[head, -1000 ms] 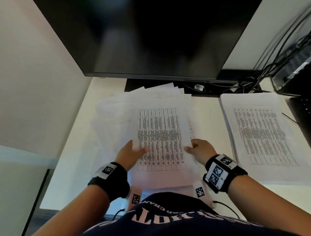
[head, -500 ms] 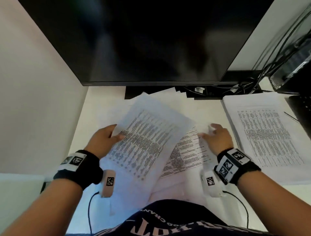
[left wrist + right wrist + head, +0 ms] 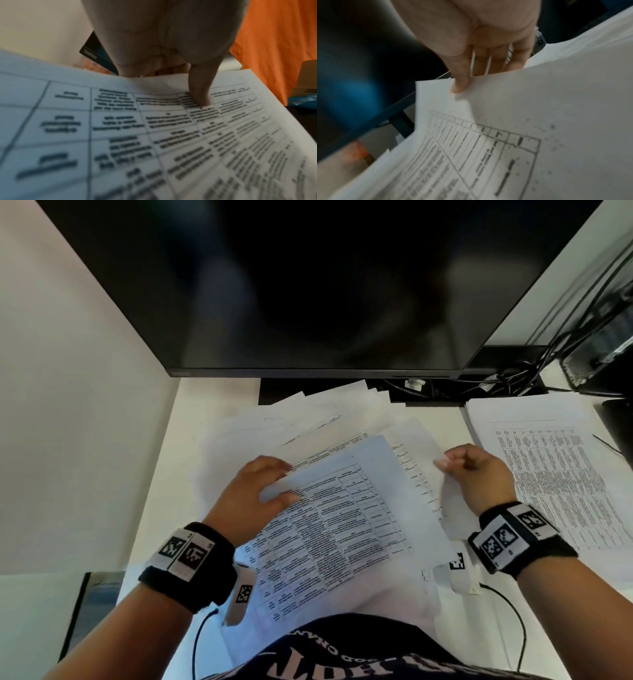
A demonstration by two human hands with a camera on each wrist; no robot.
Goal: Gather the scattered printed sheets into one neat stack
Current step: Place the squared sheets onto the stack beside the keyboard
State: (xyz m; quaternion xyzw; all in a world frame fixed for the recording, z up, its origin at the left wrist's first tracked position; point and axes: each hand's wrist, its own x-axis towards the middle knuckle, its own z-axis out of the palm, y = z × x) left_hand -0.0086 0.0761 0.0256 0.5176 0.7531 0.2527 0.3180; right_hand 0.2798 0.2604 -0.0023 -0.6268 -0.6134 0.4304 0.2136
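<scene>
A loose spread of printed sheets (image 3: 308, 419) fans over the white desk below the monitor. My left hand (image 3: 274, 487) grips the left edge of one tilted printed sheet (image 3: 342, 525), lifted over the spread. In the left wrist view its thumb (image 3: 200, 97) presses on the printed table of that sheet (image 3: 154, 135), with the fingers underneath. My right hand (image 3: 452, 463) pinches the right edge of another sheet (image 3: 421, 474) lying partly under the first. In the right wrist view the thumb (image 3: 458, 86) sits on top of that sheet (image 3: 522, 121), fingers behind. A squared stack (image 3: 555, 474) lies at the right.
A large dark monitor (image 3: 308, 285) overhangs the back of the desk (image 3: 191, 446), its base partly under the sheets. Tangled cables (image 3: 513, 374) and a dark device (image 3: 603, 361) sit at the back right. A pale wall closes the left side.
One second ago both hands held one sheet flat at its lower sides. The left hand then lifted it, tilted it and carried it rightward. The right hand let go and now pinches a lower sheet's edge.
</scene>
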